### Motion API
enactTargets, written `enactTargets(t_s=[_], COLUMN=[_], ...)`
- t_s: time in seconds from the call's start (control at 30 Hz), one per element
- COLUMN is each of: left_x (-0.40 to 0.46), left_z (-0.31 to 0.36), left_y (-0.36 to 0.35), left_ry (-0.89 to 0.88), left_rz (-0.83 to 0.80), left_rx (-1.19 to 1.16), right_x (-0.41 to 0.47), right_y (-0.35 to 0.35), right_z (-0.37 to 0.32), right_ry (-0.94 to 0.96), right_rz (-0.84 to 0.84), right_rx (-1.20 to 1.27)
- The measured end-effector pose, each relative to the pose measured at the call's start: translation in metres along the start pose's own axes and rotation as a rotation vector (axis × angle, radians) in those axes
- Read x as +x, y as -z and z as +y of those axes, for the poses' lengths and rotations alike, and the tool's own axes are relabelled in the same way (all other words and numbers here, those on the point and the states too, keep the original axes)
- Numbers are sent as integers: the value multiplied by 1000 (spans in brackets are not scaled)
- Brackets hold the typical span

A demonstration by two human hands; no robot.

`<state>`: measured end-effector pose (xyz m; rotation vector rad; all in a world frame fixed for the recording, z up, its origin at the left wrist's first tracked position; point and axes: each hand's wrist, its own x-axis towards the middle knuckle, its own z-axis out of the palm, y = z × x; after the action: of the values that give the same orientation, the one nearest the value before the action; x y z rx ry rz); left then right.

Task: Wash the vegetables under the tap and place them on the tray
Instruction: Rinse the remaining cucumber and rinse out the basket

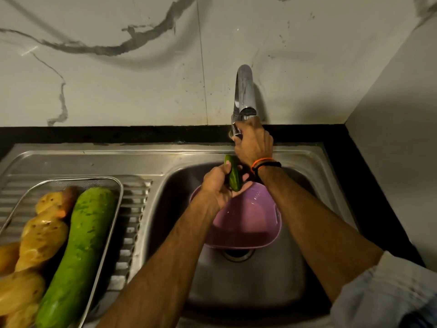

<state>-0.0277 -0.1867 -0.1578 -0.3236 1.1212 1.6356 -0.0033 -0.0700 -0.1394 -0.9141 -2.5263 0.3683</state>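
While your hands work over the sink (307, 162):
Left hand (218, 185): grips the cucumber (233, 174) above the pink bowl (248, 221).
Right hand (254, 143): grasps the tap (244, 95) handle.
Tray (119, 192): holds a green gourd (78, 245) beside potatoes (45, 240).

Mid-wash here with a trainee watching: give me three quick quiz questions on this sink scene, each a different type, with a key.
1. True or false: the left hand holds the small cucumber above the purple bowl.
2. The right hand grips: A) the tray, B) the tap lever, C) the bowl.
3. Fill in: the long green gourd lies in the ____ on the drainboard, beside the potatoes.

Key: 1 true; 2 B; 3 tray.
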Motion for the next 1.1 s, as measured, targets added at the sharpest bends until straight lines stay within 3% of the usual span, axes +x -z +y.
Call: enactTargets(t_s=[0.3, 0.5, 0.57, 0.7, 0.8, 0.87, 1.0, 1.1], left_x=[2, -3, -3, -12, -22, -19, -8, -9], left_z=[-11, -21, -23, -32, -38, -33, -30, -48], left_y=[9, 19, 22, 16, 6, 5, 10, 11], left_ry=[44, -34, -63, -119, -96, -105, -141, -141], left_rz=[6, 7, 12, 29, -42, -17, 49, 51], left_rx=[-66, -69, -61, -16, -110, -56, -27, 45], right_x=[20, -32, -64, -112, -105, -102, -126, -116], right_y=[7, 10, 11, 8, 1, -1, -6, 1], right_z=[13, 24, 16, -17, -25, -25, -29, -18], right_ry=[320, -99, -154, -279, -378, -419, -312, -411], right_rz=[-160, -14, -81, -399, -400, -361, -375, -293], right_rx=[-297, 399, 501, 713, 792, 818, 780, 858])
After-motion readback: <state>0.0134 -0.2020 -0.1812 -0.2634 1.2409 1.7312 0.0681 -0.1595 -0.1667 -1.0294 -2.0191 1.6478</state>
